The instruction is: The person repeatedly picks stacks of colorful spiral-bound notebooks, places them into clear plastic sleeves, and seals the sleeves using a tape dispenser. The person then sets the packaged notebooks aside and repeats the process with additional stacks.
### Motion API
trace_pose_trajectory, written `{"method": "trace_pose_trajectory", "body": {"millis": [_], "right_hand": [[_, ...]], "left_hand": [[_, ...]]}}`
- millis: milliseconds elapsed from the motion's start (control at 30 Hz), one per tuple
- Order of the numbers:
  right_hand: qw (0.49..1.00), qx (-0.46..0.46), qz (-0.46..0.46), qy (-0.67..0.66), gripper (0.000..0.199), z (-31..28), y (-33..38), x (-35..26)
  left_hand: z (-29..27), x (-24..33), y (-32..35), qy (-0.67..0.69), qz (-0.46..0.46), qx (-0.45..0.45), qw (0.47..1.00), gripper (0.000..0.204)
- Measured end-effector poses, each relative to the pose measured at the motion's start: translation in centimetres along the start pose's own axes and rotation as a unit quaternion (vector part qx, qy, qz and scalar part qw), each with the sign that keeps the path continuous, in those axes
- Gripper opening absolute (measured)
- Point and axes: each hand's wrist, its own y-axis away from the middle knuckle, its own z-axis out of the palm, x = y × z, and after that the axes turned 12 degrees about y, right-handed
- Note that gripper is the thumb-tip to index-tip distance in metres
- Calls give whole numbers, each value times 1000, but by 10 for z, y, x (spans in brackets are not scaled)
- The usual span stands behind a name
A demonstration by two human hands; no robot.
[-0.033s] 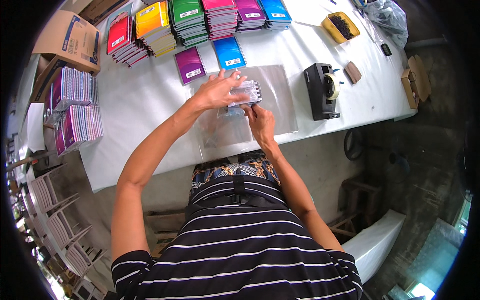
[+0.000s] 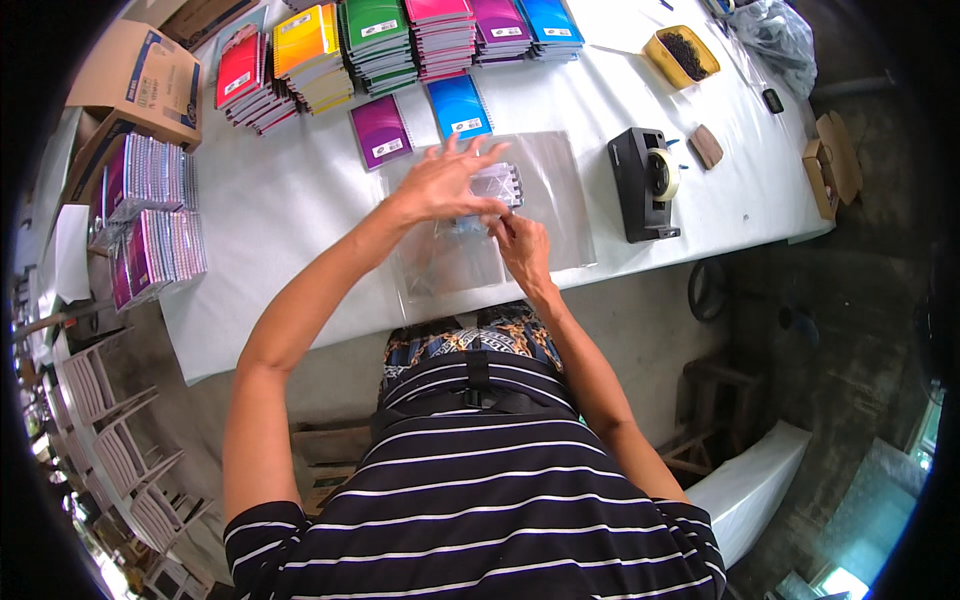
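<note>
My left hand (image 2: 440,187) reaches over a small whitish pack (image 2: 492,184) with dark marks along its right edge. Its fingers are spread, and its thumb points toward my right fingertips. My right hand (image 2: 523,246) is closed in a pinch at the pack's near edge; what it grips there is too small to make out. Under the pack lie clear plastic bags (image 2: 555,225), flat on the white-covered table (image 2: 290,240). Just beyond my left hand are a purple notebook (image 2: 380,130) and a blue notebook (image 2: 459,104). My left hand partly hides the pack.
Stacks of spiral notebooks (image 2: 375,50) in several colours line the far side. A black tape dispenser (image 2: 632,185), a brown block (image 2: 706,146) and a yellow tub (image 2: 682,56) stand to the right. Wrapped notebook bundles (image 2: 155,215) and a cardboard box (image 2: 140,80) are at the left.
My left fingers have lifted and drawn back slightly from the pack, uncovering more of it. The left thumb has come closer to my right fingertips. My right hand has barely moved.
</note>
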Motion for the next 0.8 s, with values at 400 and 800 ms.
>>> {"method": "trace_pose_trajectory", "body": {"millis": [400, 800], "right_hand": [[519, -241, 141, -808, 79, 8, -16, -7], [953, -198, -207, -101, 100, -54, -85, 11]], "left_hand": [[36, 1, 52, 658, 62, 267, 701, 107], [28, -6, 37, 518, -109, 266, 806, 110]]}}
